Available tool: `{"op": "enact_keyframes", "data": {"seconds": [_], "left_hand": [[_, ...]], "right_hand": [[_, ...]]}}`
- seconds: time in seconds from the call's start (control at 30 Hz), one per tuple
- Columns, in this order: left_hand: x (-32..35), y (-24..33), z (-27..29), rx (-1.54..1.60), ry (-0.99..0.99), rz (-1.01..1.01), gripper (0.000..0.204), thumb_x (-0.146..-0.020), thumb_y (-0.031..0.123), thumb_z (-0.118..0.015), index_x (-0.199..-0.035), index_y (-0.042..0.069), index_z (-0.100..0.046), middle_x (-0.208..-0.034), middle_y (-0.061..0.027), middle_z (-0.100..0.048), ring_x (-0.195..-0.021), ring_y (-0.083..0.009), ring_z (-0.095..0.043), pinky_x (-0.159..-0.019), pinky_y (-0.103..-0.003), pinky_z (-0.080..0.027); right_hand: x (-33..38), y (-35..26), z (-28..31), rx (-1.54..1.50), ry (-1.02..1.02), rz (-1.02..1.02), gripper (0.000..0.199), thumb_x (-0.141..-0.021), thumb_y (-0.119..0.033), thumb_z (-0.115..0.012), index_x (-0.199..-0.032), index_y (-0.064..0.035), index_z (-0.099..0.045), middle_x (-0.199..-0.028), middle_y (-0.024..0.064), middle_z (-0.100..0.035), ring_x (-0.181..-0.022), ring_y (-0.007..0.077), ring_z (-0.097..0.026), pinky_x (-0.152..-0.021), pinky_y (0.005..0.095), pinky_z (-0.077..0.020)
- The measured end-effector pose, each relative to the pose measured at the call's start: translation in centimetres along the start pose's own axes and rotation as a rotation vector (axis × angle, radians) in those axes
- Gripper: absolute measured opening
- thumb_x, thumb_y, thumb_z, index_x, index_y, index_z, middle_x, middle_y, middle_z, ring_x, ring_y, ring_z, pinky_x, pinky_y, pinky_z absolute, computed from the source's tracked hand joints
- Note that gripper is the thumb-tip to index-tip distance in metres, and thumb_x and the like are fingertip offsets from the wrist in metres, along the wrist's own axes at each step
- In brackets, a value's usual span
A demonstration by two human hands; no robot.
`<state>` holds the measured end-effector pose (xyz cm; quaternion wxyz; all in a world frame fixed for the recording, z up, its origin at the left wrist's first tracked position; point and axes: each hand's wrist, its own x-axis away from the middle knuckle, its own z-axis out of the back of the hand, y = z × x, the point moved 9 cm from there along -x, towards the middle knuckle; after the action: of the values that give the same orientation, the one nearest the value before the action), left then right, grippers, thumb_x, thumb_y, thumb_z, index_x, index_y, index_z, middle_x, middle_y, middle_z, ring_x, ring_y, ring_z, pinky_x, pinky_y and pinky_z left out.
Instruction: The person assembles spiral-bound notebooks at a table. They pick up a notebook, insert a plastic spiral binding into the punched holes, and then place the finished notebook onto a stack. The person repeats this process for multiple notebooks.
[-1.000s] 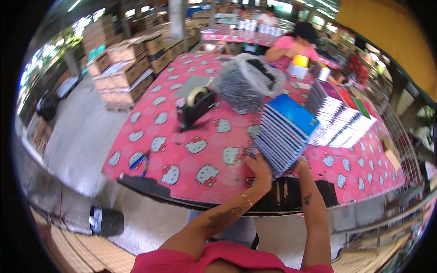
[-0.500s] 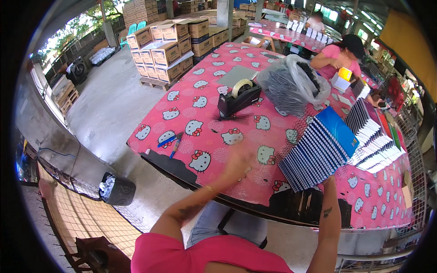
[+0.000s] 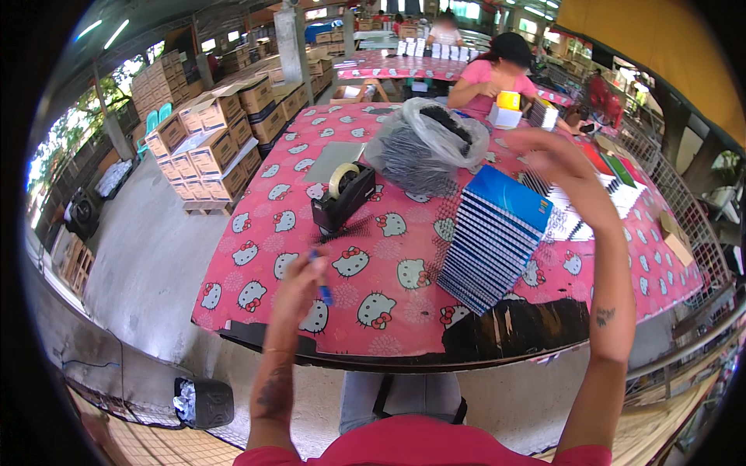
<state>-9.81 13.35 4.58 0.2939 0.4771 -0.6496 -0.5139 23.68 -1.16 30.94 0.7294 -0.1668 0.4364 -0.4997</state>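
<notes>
Pen (image 3: 325, 295) in left hand (image 3: 299, 281) near tape dispenser (image 3: 342, 202); right hand (image 3: 548, 159), grip unclear, near notebooks (image 3: 497, 233).

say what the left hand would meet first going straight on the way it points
Most likely the low black tape dispenser with its round, pale yellow roll, ahead of the left hand; the hand's height is unclear, so it might pass over.

Daylight overexposes the left edge; 2 long white tubular ceiling lamps (image 3: 116, 33) glow, upper left. Bare right hand (image 3: 561, 161), upper right, heavily blurred; bare left hand (image 3: 299, 286), left of centre, blurred. Straight edges bow toward the black rim.
</notes>
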Motion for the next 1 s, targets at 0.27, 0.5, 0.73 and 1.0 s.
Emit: {"op": "enact_keyframes", "data": {"seconds": [0.27,0.5,0.73,1.0], "left_hand": [[1.5,-1.7,-18.2,0.499,-0.466,0.166,0.024,-0.094,0.016,-0.060,-0.116,0.010,-0.052,-0.098,-0.0123,-0.067,-0.083,-0.0248,-0.070,-0.071,-0.040,-0.060],[2.4,0.1,-19.9,0.488,-0.541,0.355,0.035,-0.099,0.020,-0.053,-0.132,0.012,-0.045,-0.112,-0.0111,-0.061,-0.100,-0.0236,-0.064,-0.079,-0.040,-0.056],[-0.5,1.5,-22.9,-0.002,-0.574,0.152,0.036,-0.102,0.031,-0.047,-0.125,0.004,-0.050,-0.099,-0.0081,-0.065,-0.090,-0.0190,-0.065,-0.071,-0.031,-0.052],[-2.4,0.6,-25.1,0.169,-0.605,0.362,0.036,-0.101,0.034,-0.046,-0.116,0.003,-0.054,-0.097,-0.0148,-0.067,-0.088,-0.0297,-0.070,-0.071,-0.039,-0.058]], "right_hand": [[-4.1,5.5,-10.3,0.846,-0.485,0.082,0.070,-0.071,-0.033,-0.076,-0.134,-0.0130,-0.052,-0.101,0.0151,-0.068,-0.099,0.0341,-0.063,-0.084,0.0459,-0.0481],[-5.5,6.0,-9.4,0.586,-0.401,-0.066,0.049,-0.074,-0.032,-0.074,-0.116,-0.0102,-0.064,-0.093,0.0127,-0.071,-0.090,0.0308,-0.068,-0.080,0.0426,-0.0518],[-7.9,6.2,-9.8,0.749,-0.479,-0.087,0.031,-0.076,-0.030,-0.072,-0.093,-0.0036,-0.072,-0.087,0.0129,-0.071,-0.082,0.0274,-0.068,-0.073,0.0384,-0.0524],[-8.2,7.0,-9.1,0.747,-0.430,-0.106,0.029,-0.075,-0.028,-0.072,-0.090,-0.0033,-0.072,-0.084,0.0125,-0.071,-0.081,0.0257,-0.068,-0.072,0.0373,-0.0523]]}}
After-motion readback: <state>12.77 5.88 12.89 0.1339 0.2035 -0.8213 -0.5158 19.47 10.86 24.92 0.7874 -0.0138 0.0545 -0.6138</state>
